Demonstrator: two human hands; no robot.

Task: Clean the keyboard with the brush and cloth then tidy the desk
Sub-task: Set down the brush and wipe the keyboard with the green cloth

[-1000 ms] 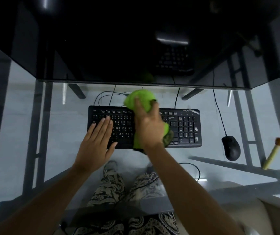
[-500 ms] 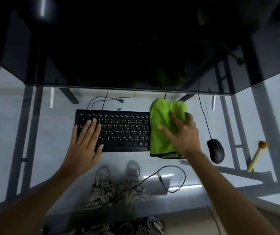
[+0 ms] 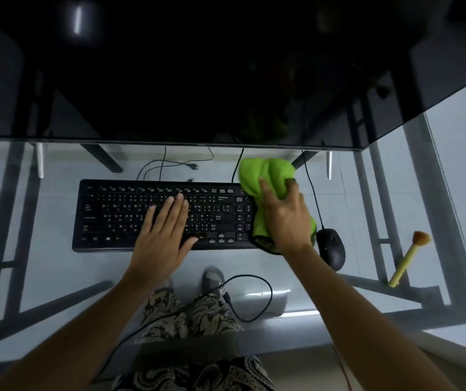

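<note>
A black keyboard lies across the middle of the glass desk. My left hand rests flat on its middle keys, fingers together, holding nothing. My right hand presses a bright green cloth onto the keyboard's right end, over the number pad, with the fingers gripping the bunched fabric. A brush with a yellow handle and orange bristles lies on the desk at the far right, away from both hands.
A black mouse sits just right of the cloth, its cable running to the back. A large dark monitor overhangs the desk's far side. Loose cables lie behind the keyboard and below the glass, above my patterned trousers.
My right hand has wiped the cloth from the keyboard's middle to its right end and bunched it. My left hand shifted from the left keys toward the middle.
</note>
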